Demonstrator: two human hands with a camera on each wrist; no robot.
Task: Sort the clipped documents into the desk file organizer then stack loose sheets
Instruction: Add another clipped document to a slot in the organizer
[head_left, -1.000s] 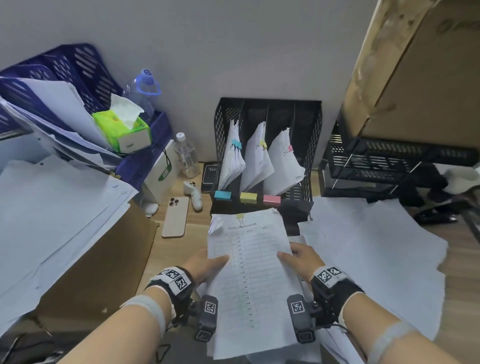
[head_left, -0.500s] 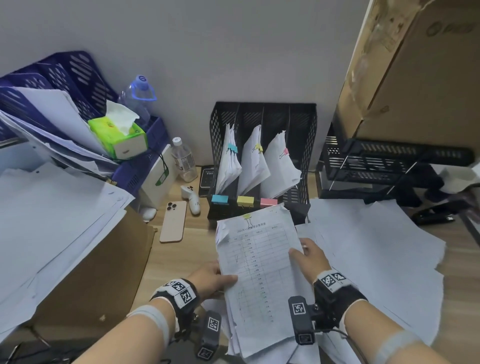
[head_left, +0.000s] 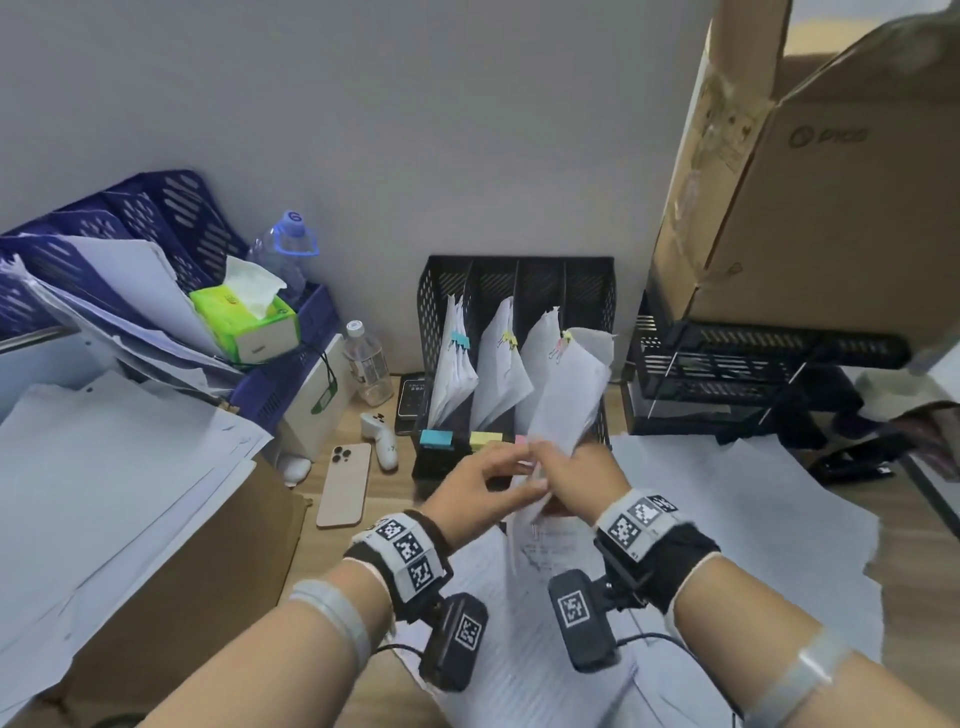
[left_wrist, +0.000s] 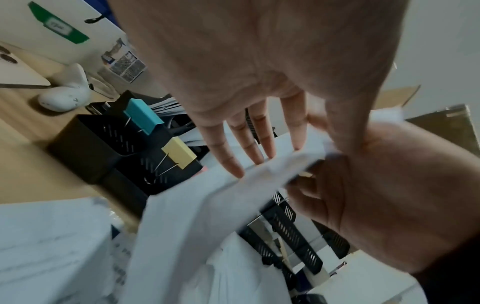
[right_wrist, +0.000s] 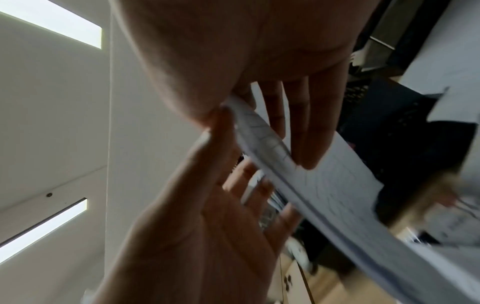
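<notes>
The black mesh file organizer stands against the wall with blue-, yellow- and pink-clipped bundles in three slots. I hold a clipped document tilted upright over its right side, its yellow clip up by the pink-clipped bundle. My left hand and right hand meet at its lower end. In the left wrist view my left hand pinches the document between thumb and straight fingers. My right hand pinches the document too. Loose sheets cover the desk to the right.
A phone, a white controller and a water bottle lie left of the organizer. Blue trays and a paper pile fill the left. Black wire trays under a cardboard box stand to the right.
The document has gone from lying face up before me to tilted upright at the organizer's right side. Both hands moved forward and came together at its lower end.
</notes>
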